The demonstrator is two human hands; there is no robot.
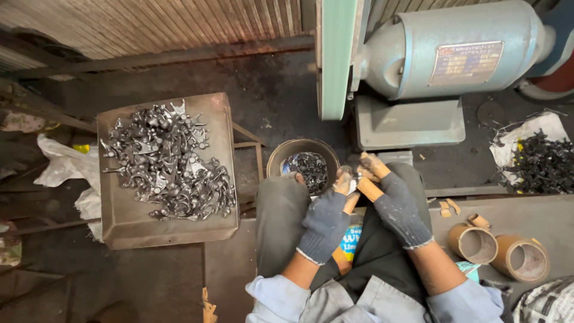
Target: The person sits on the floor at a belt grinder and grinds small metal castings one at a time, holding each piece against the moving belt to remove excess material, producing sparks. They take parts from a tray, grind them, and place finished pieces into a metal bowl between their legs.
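Note:
Both my hands wear dark fingerless gloves and meet above my lap. My left hand [326,220] pinches a small pale piece [345,181] at its fingertips. My right hand [396,206] is closed on an orange-brown stick [369,189] that slants down between the two hands. Under the hands, an orange container with a blue label [349,242] lies on my lap. Just beyond my left knee stands a round metal bowl [280,157] of dark shiny metal parts.
On the left, a rusty square tray [128,218] holds a heap of silvery metal parts. A grey-blue motor [418,48] and a green belt guard [335,60] stand ahead. At right are a white sack with black parts [538,161] and two cardboard tubes [478,244].

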